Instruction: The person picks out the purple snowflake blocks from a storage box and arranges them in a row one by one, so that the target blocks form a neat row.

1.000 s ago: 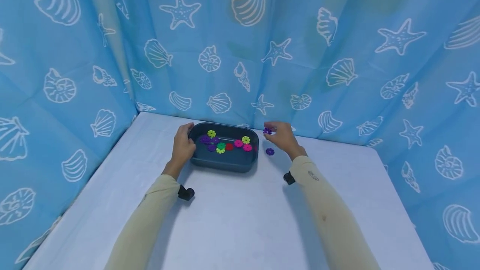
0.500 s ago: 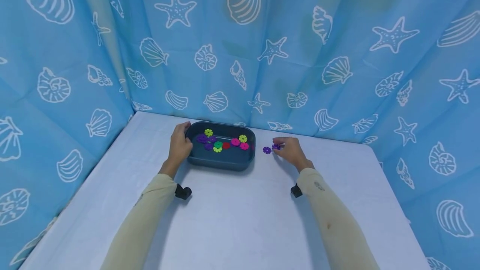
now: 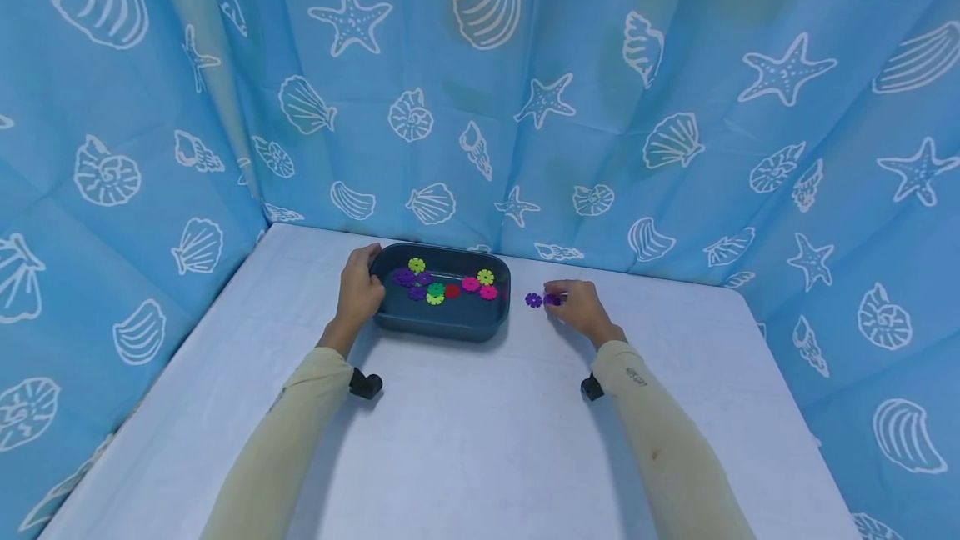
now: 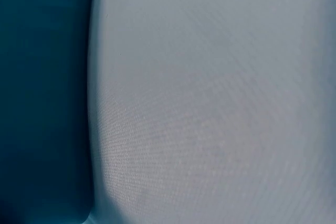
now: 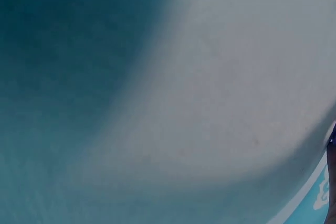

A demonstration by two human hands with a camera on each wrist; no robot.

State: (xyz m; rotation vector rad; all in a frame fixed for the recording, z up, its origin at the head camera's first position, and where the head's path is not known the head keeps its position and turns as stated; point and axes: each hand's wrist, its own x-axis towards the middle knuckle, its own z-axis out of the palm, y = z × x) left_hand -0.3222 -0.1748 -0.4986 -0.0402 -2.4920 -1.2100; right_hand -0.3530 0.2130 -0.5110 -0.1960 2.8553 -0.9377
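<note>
In the head view my left hand (image 3: 360,288) grips the left end of a dark teal plastic tub (image 3: 438,328), its thumb near the rim. Inside the tub lie several flower-shaped plastic discs, among them a green one (image 3: 436,289), a red one (image 3: 452,292) and a pink one (image 3: 488,293). Right of the tub, my right hand (image 3: 582,305) pinches a purple flower-shaped disc (image 3: 551,300) low over the table, partly covered by the fingers. Close to its left, another purple disc (image 3: 533,300) lies flat on the cloth. The tub's side (image 4: 44,103) fills the left of the left wrist view.
A white cloth covers the table (image 3: 480,440). Behind and at both sides hangs a blue curtain (image 3: 480,65) with white shells and starfish. The right wrist view is mostly blurred.
My right hand has moved from near the tub's back right corner down and to the right, lowering the purple disc beside the other one. My left hand has stayed on the tub.
</note>
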